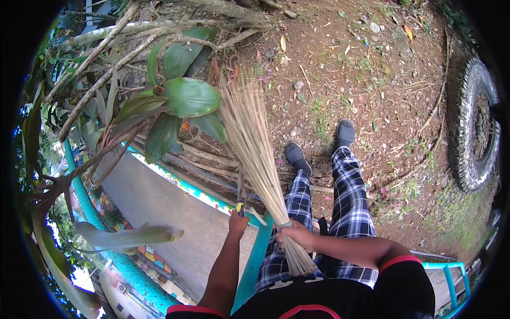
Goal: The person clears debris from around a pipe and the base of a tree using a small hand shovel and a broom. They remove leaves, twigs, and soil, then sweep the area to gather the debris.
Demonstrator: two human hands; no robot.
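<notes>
My right hand (298, 236) grips a stick broom (255, 147) of thin pale ribs just below its binding. The bristles fan out upward, away from my body, over the ground and beside the broad green leaves (191, 97) of a shrub. Their tips are blurred. My left hand (239, 224) is closed around the handle of a hand tool (240, 208) with black and yellow on it. A narrow dark part extends beyond that handle, close to the broom's left side; its exact kind cannot be told.
Bare branches (119, 60) and exposed roots (211, 157) crowd the left. A turquoise railing (255, 259) runs beside my left leg, with a paved strip (171, 199) beyond. Soil with pebbles and fallen leaves (358, 79) lies ahead. An old tire (468, 127) is at the far right.
</notes>
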